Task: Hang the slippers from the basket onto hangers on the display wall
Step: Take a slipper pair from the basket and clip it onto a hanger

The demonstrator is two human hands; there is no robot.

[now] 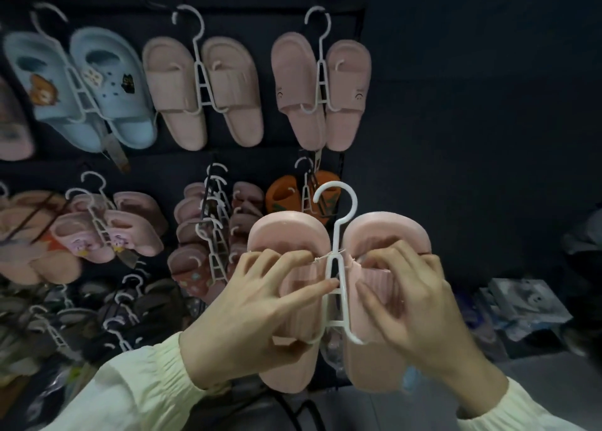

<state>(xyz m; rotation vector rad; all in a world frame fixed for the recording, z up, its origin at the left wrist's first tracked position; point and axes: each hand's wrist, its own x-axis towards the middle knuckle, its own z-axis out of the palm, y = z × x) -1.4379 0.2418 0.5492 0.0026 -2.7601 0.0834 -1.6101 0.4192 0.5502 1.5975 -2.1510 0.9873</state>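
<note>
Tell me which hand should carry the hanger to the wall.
Left, probably. The left hand grips the left slipper with a fingertip against the hanger, and sits nearer the wall. The right hand curls on the strap of the right slipper, farther from it.

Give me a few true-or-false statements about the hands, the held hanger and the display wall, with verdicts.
1. The left hand and right hand both grip the pink foam slippers on a white plastic hanger. True.
2. That hanger's hook is on the wall. False: it is free, held in front of the wall.
3. Light blue clogs hang upper left. True.
4. Orange slippers hang in the top row. False: lower row, behind the held hook.
</note>
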